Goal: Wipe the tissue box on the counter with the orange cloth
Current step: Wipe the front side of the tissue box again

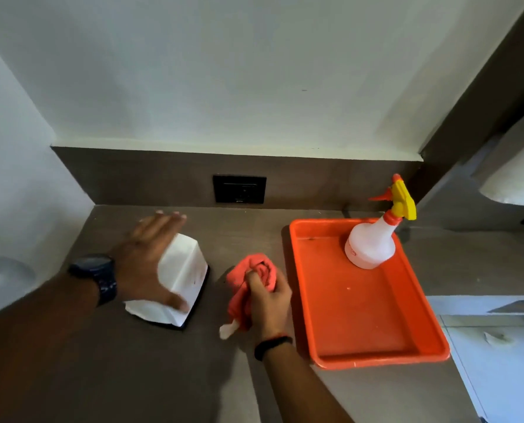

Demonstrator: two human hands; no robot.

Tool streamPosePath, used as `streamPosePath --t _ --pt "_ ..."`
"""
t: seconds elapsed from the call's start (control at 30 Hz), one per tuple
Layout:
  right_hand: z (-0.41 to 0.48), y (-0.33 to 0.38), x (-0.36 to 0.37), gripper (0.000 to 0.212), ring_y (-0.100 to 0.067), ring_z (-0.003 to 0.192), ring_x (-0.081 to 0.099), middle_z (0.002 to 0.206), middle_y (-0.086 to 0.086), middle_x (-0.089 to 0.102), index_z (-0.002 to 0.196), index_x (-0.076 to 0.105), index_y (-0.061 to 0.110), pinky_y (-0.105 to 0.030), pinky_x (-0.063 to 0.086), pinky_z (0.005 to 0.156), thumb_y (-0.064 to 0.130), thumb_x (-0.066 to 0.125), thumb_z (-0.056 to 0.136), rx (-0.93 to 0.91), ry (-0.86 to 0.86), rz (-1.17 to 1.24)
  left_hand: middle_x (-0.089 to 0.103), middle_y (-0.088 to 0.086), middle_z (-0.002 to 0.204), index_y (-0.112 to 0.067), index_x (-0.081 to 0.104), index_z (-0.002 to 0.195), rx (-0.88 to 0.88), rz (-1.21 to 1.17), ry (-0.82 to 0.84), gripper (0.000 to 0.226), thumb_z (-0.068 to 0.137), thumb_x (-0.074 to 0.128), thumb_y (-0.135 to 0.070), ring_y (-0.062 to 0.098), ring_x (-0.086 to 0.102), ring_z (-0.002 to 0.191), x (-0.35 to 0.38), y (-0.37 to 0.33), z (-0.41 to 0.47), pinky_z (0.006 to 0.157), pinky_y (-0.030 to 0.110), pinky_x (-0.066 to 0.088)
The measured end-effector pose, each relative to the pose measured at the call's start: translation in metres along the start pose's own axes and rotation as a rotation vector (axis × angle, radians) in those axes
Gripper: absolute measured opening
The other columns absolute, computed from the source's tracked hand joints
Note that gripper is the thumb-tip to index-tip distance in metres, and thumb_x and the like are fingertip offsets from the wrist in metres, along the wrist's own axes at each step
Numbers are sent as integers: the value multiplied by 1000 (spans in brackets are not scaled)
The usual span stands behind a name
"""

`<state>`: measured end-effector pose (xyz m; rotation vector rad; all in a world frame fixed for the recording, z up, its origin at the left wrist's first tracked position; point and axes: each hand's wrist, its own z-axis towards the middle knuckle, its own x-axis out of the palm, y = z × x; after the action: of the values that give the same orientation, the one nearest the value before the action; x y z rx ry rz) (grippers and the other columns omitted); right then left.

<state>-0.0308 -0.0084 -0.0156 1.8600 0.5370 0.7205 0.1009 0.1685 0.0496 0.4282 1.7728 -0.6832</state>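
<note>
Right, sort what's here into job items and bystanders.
For the job: tissue box, orange cloth, left hand on the box, right hand gripping the cloth.
Just lying about: orange tray, spray bottle, wall socket.

Bare counter [248, 227] lies open along the far wall and across the near edge. A narrow lane runs between the tissue box [181, 270] at left and the orange tray [373, 358] at right, partly filled by the bunched orange cloth [254, 271]. A spray bottle [373, 239] blocks the tray's far corner.
</note>
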Motion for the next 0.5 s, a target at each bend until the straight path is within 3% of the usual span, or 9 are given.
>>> streamPosePath --t 0.07,0.13,0.23,0.3,0.37,0.43,0.5 --pt "-9 -17 2 25 0 57 61 62 7 68 74 67 15 -19 52 61 -8 64 84 -7 63 -60 9 -1 155 -21 3 146 148 155 134 159 15 52 -98 21 3 142 0 12 5 116 46 9" --pt "-14 -30 7 15 -5 71 66 75 8 72 81 71 17 -23 56 71 5 65 75 -22 127 -118 14 1 155 -21 1 146 180 227 184 162 13 62 -92 23 10 142 4 21 9 117 49 13" --pt "-15 -48 20 33 7 79 67 86 15 72 86 71 33 -15 55 79 1 67 78 -16 173 -198 33 7 147 -17 11 144 226 293 69 150 20 69 -79 27 31 133 12 25 10 113 48 22" --pt "-18 -60 35 31 9 88 68 92 22 73 89 70 42 -24 57 91 14 69 79 3 180 -215 42 9 140 -15 19 142 261 295 -8 139 26 68 -75 27 39 125 17 24 8 109 49 28" --pt "-28 -68 52 20 5 103 68 108 21 73 101 68 45 -38 56 105 40 74 83 50 185 -192 44 10 138 -15 21 141 269 267 -34 135 30 68 -76 29 41 123 19 23 6 108 51 31" --pt "-37 -71 68 60 -5 122 64 128 13 70 120 65 42 -46 50 113 80 65 74 83 153 -154 44 10 138 -15 22 141 265 265 -37 134 30 68 -76 32 43 123 19 23 6 107 54 33" --pt "-36 -68 81 84 -10 136 54 144 9 61 132 56 45 -45 43 120 97 47 67 53 129 -128 45 10 138 -14 24 139 262 274 -35 133 30 66 -78 32 44 122 18 21 6 107 54 33"
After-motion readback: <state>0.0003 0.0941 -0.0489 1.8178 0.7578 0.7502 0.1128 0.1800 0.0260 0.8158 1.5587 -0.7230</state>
